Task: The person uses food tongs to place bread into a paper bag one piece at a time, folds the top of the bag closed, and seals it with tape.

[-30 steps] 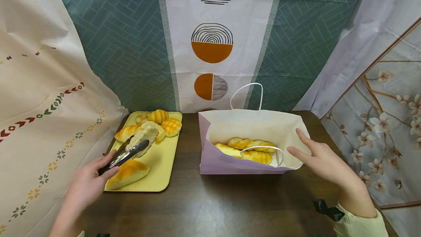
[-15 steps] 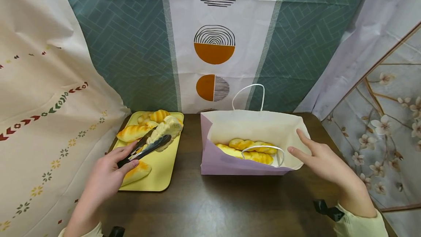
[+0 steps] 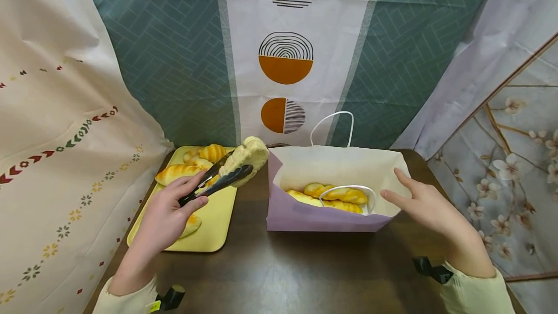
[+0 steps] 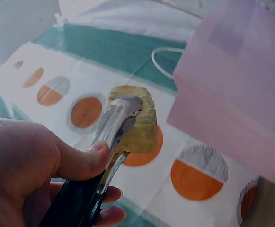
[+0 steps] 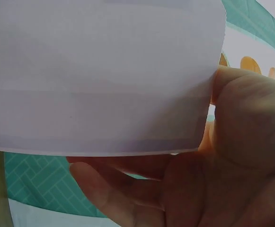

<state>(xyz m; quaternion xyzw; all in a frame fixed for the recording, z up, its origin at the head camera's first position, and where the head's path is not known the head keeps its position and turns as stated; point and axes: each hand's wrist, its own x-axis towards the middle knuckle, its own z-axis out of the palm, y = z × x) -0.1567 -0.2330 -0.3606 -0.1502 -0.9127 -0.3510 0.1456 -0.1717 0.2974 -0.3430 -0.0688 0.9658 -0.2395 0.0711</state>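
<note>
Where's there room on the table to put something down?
The biggest bare patch is the brown table in front of the purple bag. A narrower strip runs between bag and yellow tray, but bread in the tongs hangs over its far end. The tray's back is crowded with bread rolls.

Behind the dark brown, wood-grained table (image 3: 314, 265) hangs a green-and-white cloth (image 3: 331, 81) printed with orange circles (image 3: 286, 70); a cream, motif-banded cloth (image 3: 56, 120) drapes left, a pale blossom-printed cloth (image 3: 523, 159) right. Light glints off the table.
</note>
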